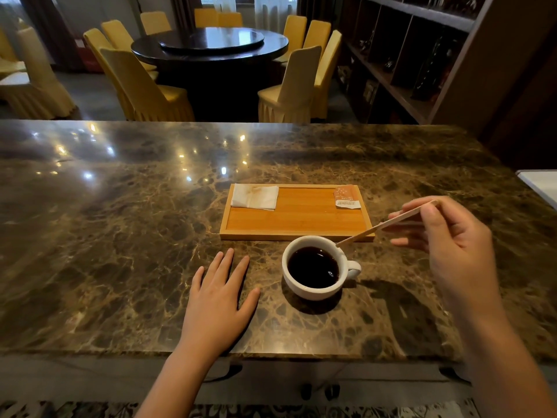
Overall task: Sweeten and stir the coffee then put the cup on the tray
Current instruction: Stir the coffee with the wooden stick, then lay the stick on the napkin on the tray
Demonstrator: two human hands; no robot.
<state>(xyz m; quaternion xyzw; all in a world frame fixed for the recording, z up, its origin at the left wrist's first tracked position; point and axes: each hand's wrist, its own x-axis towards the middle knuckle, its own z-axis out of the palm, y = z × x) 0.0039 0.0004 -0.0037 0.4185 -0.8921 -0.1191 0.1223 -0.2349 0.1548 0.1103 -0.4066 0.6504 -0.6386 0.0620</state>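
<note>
- Head view: my left hand [221,292] lies flat on the marble counter [120,236], fingers spread, holding nothing, just beside the white cup [315,271] of dark coffee.
- My right hand [446,245] pinches a wooden stir stick [388,223] between thumb and fingers; its lower tip sits at the cup's far rim.
- The cup stands on the counter, just in front of the wooden tray [297,220].
- On the tray lie a folded napkin [254,197] and an orange sugar packet [346,197].

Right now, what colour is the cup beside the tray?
White cup, holding dark coffee; the head view shows it best.
</note>
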